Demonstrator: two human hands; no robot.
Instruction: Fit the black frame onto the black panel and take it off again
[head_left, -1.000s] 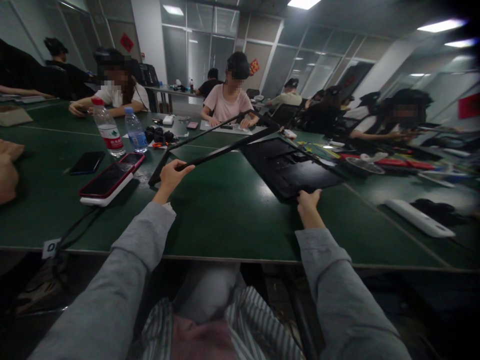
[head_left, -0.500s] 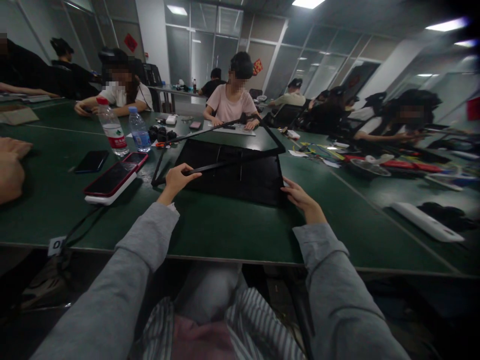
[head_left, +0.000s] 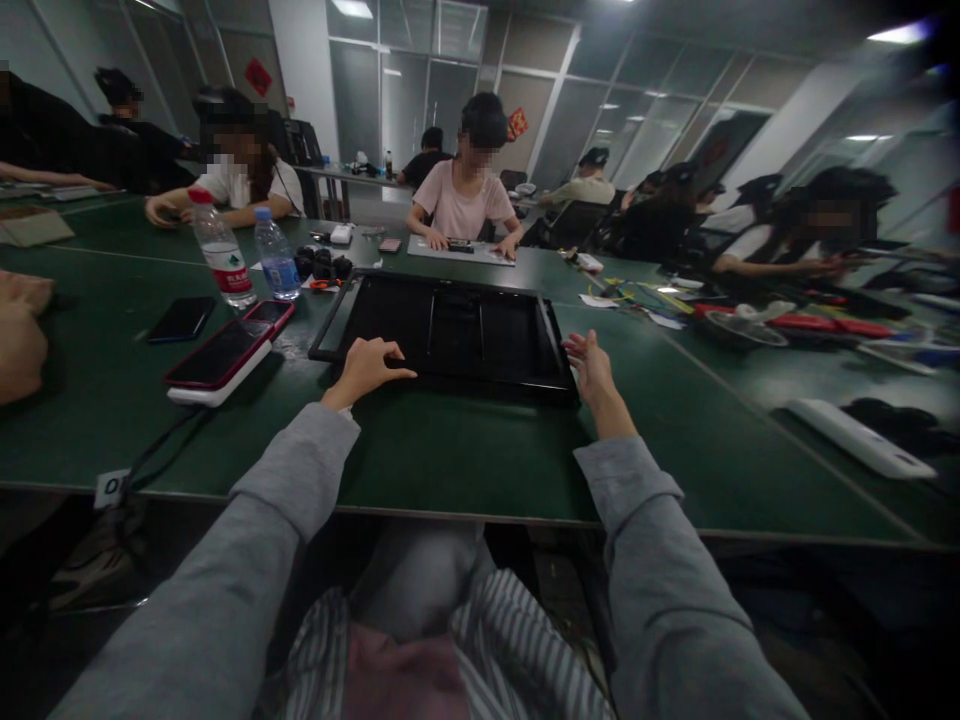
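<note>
A black rectangular frame (head_left: 551,330) lies over a flat black panel (head_left: 454,325) on the table, its left end reaching past the panel's left side. My left hand (head_left: 364,372) is at the frame's near bar, thumb and index finger on either side of it in a wide pinch. Beside the right end of the frame and panel, my right hand (head_left: 595,375) is open, its fingers spread and the palm turned inward. The fingertips are close to the edge; whether they touch it I cannot tell.
Left on the green table (head_left: 465,460) are a phone in a red case (head_left: 225,350) on a white block, a black phone (head_left: 181,320) and two water bottles (head_left: 279,255). A white bar-shaped device (head_left: 859,438) lies right. Co-workers sit around; a person's hand (head_left: 22,340) rests far left.
The frame, raised at a slant before, has come down over the panel. My left hand moved slightly down with its bar. My right hand let go of the panel's edge and opened.
</note>
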